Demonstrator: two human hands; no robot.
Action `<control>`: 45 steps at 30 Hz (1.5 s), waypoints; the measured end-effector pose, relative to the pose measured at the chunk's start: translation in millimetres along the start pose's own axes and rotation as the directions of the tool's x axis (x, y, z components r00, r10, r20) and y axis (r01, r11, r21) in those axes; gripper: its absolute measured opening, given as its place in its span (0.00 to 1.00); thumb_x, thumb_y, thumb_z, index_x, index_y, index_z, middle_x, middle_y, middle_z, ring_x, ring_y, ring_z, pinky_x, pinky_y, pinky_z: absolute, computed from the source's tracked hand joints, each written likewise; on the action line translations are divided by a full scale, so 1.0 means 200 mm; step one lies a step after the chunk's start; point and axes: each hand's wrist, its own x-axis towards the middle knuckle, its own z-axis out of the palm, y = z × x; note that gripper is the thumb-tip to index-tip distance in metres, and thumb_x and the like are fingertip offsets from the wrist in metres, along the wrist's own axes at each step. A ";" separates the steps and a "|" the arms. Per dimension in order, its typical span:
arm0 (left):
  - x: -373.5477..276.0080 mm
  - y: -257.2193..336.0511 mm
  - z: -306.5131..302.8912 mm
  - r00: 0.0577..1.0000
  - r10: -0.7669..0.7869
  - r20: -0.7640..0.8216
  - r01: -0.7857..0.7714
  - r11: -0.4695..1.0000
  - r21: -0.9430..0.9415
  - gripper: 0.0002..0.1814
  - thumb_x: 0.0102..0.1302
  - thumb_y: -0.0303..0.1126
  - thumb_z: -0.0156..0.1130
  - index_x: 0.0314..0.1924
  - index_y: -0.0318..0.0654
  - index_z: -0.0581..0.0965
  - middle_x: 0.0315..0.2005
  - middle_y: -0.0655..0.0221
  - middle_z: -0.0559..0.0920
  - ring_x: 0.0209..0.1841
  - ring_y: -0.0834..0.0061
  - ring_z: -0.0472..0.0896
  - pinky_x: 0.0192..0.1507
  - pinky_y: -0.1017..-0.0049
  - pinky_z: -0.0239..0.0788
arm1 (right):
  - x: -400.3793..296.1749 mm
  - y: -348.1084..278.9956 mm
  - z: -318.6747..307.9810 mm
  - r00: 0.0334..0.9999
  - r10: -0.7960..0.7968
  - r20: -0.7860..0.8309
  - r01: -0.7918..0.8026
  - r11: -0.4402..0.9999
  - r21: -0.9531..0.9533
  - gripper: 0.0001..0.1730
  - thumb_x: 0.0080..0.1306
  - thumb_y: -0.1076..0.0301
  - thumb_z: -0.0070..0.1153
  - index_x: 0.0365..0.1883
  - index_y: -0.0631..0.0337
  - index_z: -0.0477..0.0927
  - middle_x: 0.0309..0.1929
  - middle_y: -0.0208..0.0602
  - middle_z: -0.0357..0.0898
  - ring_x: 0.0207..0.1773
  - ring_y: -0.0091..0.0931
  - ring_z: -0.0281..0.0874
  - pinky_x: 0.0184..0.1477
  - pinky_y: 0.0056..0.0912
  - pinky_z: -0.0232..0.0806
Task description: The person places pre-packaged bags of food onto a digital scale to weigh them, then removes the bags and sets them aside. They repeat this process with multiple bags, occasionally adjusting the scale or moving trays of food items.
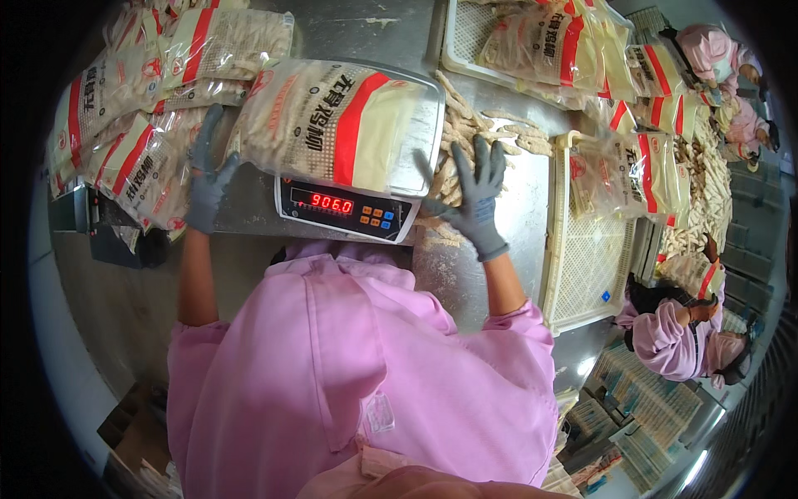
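A filled plastic bag (pixel 305 118) of pale breaded strips lies on the steel pan (pixel 424 134) of a digital scale. Below the pan, the scale's display panel (pixel 343 209) glows with red digits. My left hand (pixel 209 181), in a grey glove, is beside the bag's left edge with its fingers apart; whether it touches the bag I cannot tell. At the pan's right side my gloved right hand (pixel 477 199) spreads its fingers over a pile of loose breaded strips (pixel 458 121). Nothing is visibly gripped in either hand.
Filled bags (pixel 118 112) are heaped at the left. A white plastic crate (pixel 464 37) with bags stands at the back; another cream crate (pixel 589 268) is at the right, a bag (pixel 629 174) across it. Beyond are a strip heap (pixel 698 181) and co-workers in pink (pixel 667 337).
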 end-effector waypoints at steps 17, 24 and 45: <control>-0.34 -0.76 -0.31 0.882 0.039 -0.469 0.436 0.313 0.844 0.22 0.70 0.36 0.53 0.62 0.37 0.70 0.54 0.57 0.76 0.51 0.62 0.77 0.52 0.65 0.68 | 0.86 -1.24 0.47 0.869 -0.475 -0.139 0.460 0.670 0.583 0.30 0.50 0.57 0.63 0.52 0.53 0.77 0.60 0.44 0.66 0.68 0.48 0.57 0.68 0.56 0.51; -0.36 -1.21 -0.74 0.583 -0.004 -0.812 0.713 0.482 0.509 0.18 0.72 0.40 0.48 0.58 0.46 0.75 0.41 0.58 0.83 0.38 0.57 0.81 0.37 0.61 0.71 | 1.07 0.44 -0.01 0.811 0.040 -0.584 -0.347 0.836 -0.425 0.64 0.47 0.36 0.67 0.73 0.62 0.51 0.73 0.61 0.45 0.76 0.50 0.38 0.71 0.59 0.36; 0.37 0.16 0.39 0.962 0.106 0.253 -0.064 0.983 -0.170 0.29 0.73 0.36 0.47 0.71 0.37 0.58 0.69 0.61 0.62 0.71 0.65 0.60 0.71 0.71 0.49 | 0.46 -0.26 -0.07 0.685 0.631 -0.365 0.175 0.344 0.922 0.18 0.64 0.53 0.60 0.33 0.62 0.78 0.29 0.23 0.73 0.33 0.18 0.68 0.37 0.21 0.63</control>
